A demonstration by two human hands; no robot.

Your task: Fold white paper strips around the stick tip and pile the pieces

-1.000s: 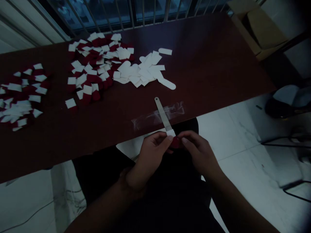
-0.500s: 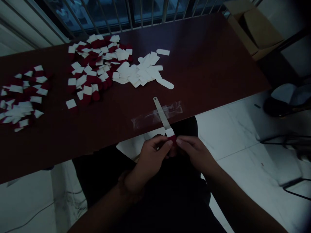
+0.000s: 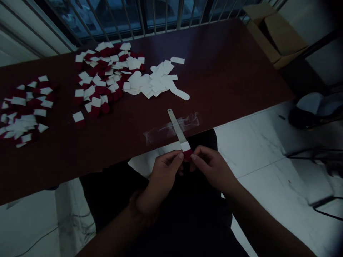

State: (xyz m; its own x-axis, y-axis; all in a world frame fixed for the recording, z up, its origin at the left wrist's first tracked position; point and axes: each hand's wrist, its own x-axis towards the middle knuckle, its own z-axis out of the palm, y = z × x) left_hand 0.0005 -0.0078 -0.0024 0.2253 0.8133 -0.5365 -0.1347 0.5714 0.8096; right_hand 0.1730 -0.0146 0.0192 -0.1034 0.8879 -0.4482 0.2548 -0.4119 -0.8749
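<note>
Left hand (image 3: 162,180) and right hand (image 3: 211,170), grips pressed together, pinching a red-and-white piece (image 3: 187,151) at the end of a flat metal strip (image 3: 175,126); similar pieces (image 3: 98,84) heaped on the counter (image 3: 227,75).

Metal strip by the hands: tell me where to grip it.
Pinch the metal strip from above at its bare rounded far end: it is narrow and flat, and the near end is covered by the white-and-red piece between the fingers.
</note>
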